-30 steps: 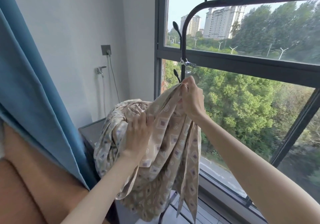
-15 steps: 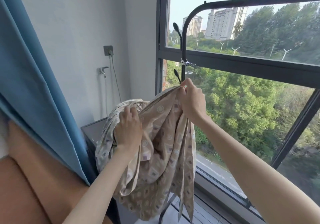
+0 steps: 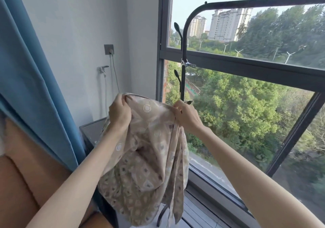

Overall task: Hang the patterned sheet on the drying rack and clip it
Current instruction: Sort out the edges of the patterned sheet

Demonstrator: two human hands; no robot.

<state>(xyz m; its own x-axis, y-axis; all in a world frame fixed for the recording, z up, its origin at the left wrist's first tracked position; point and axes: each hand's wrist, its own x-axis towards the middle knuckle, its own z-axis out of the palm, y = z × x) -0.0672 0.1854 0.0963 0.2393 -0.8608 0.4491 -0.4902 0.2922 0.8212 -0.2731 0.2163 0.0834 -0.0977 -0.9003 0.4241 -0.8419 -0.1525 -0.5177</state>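
Both hands hold the sheet (image 3: 146,159) up by its top edge, in front of the rack (image 3: 184,51) by the window (image 3: 255,67). The left hand (image 3: 120,112) has its fingers curled tight round one bunched corner; the right hand (image 3: 187,116) pinches the edge beside the rack's upright. The sheet hangs crumpled between them, not yet over the bar. A clip (image 3: 188,63) sits on the upright above.
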